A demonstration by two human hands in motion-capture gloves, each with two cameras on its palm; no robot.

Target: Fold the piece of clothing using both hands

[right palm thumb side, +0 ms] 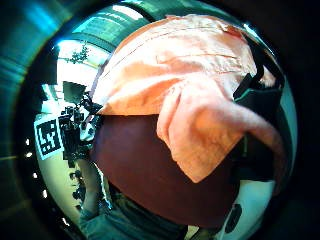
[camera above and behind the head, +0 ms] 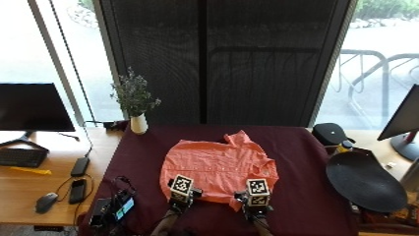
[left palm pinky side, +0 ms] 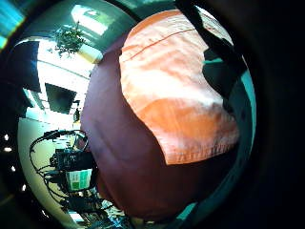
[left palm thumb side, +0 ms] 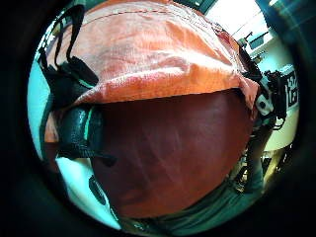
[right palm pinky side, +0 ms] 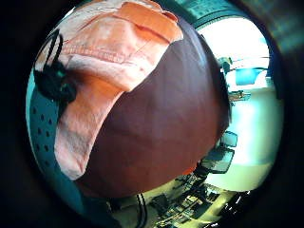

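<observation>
One orange shirt (camera above and behind the head: 219, 167) lies spread on the maroon cloth (camera above and behind the head: 294, 196) that covers the table, near the cloth's middle, collar toward the vase (camera above and behind the head: 138, 124). Its near hem is partly hidden by the two hands. The left hand (camera above and behind the head: 180, 194) sits at the hem's left corner, the right hand (camera above and behind the head: 254, 199) at the right corner, both at the shirt's edge nearest the person.

From the outside view the fingers are covered, so whether they pinch the fabric cannot be told there. The left thumb side palm view shows black gloved fingers (left palm thumb side: 74, 128) lying against the shirt's edge; whether they curl round it is unclear. In the right thumb side palm view a fold of shirt (right palm thumb side: 210, 130) drapes over the glove, raised off the cloth, but the grip itself is hidden.

Beyond the shirt, by the vase: one vase with a plant. Left of the cloth, one monitor (camera above and behind the head: 33, 108), one keyboard (camera above and behind the head: 19, 157), one mouse (camera above and behind the head: 44, 202). Right of the cloth, one black round tray (camera above and behind the head: 367, 182), cut off.
</observation>
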